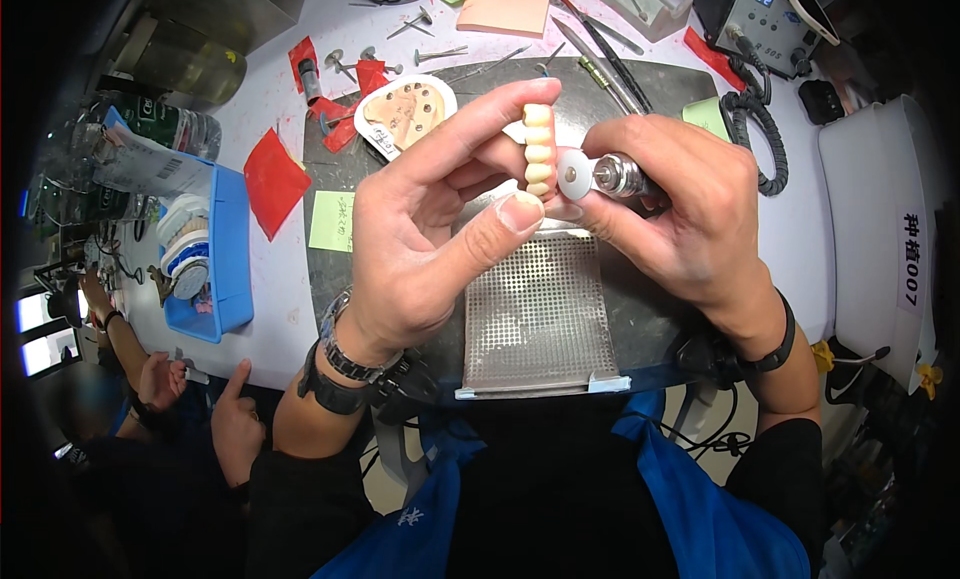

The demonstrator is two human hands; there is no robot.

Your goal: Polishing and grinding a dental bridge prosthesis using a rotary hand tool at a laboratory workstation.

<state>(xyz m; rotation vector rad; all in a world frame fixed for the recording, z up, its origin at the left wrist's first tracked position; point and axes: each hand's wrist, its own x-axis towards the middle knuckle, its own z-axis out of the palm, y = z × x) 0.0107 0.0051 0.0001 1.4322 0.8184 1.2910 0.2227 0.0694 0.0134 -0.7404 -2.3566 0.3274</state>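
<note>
Between the thumb and fingers of my left hand (415, 224) is a dental bridge (538, 151) with a row of cream teeth and a pink gum side, its teeth turned to the left. My right hand (690, 204) is closed round a rotary handpiece (622, 176) with a metal nose. A thin pale disc (575, 174) is mounted on its tip. The disc stands at the bridge's pink side; whether they touch I cannot tell. Below both hands lies a perforated metal plate (538, 304). A dental model (408, 117) with several dark holes rests beyond my left hand.
A blue bin (230, 269) with dental models stands left, near red sheets (275, 184) and a green note (331, 221). Slim tools (605, 64) lie at the back. A control box (765, 29) with a coiled cable (765, 144) is back right. Another person's hand (238, 424) shows lower left.
</note>
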